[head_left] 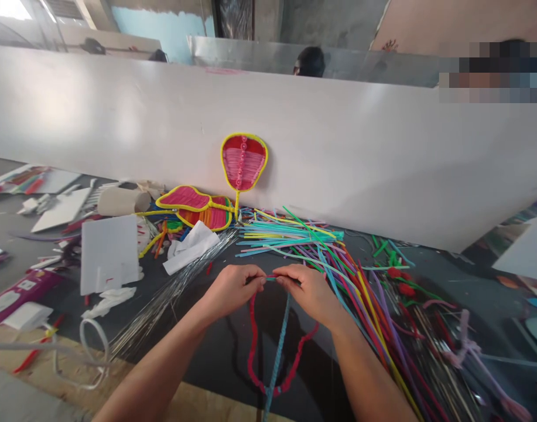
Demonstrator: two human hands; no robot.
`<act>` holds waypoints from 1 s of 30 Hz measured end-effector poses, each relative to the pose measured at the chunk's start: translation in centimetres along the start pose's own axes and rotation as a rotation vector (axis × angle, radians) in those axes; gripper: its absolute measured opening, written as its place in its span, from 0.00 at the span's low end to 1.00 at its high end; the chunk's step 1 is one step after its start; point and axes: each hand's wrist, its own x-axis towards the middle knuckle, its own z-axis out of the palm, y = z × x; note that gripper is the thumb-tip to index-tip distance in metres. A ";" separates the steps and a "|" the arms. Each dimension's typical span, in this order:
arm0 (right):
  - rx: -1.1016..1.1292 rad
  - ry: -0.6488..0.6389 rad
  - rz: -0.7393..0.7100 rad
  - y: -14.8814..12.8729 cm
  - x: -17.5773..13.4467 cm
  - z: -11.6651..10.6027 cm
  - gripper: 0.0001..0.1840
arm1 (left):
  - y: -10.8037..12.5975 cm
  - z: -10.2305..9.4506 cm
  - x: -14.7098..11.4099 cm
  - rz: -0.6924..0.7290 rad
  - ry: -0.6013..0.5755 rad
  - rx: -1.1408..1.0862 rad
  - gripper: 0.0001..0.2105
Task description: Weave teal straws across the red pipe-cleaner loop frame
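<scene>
I am pinching a short pink-and-teal strand (272, 278) between the thumb and forefinger of my left hand (244, 282) and those of my right hand (304, 288), above the middle of the dark table (213, 363). The red fuzzy loop (253, 340) is curving below, with the blue braided stem (280, 346) crossing its near end. If I am pulling unevenly, the strand could be slipping or the loop warping. Loose chenille stems (290, 235) are crowding my right forearm and could be snagging.
</scene>
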 end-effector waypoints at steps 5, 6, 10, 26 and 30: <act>0.014 0.005 0.013 -0.1 0.1 -0.2 0.10 | -0.1 0.3 0.0 -0.046 -0.023 -0.202 0.14; 0.013 0.013 0.015 -0.1 0.1 -0.3 0.09 | -0.3 0.4 -0.1 -0.069 -0.029 -0.279 0.15; 0.026 0.029 0.018 -0.2 0.1 -0.4 0.09 | -1.0 0.9 -0.5 -0.160 -0.047 -0.630 0.15; 0.066 0.044 -0.012 -0.6 -0.1 -0.2 0.09 | -2.0 3.3 -0.9 -0.289 -0.151 -1.393 0.13; 0.049 0.061 -0.013 -0.5 -0.1 -0.2 0.09 | -2.0 3.9 -0.7 -0.286 -0.044 -1.367 0.12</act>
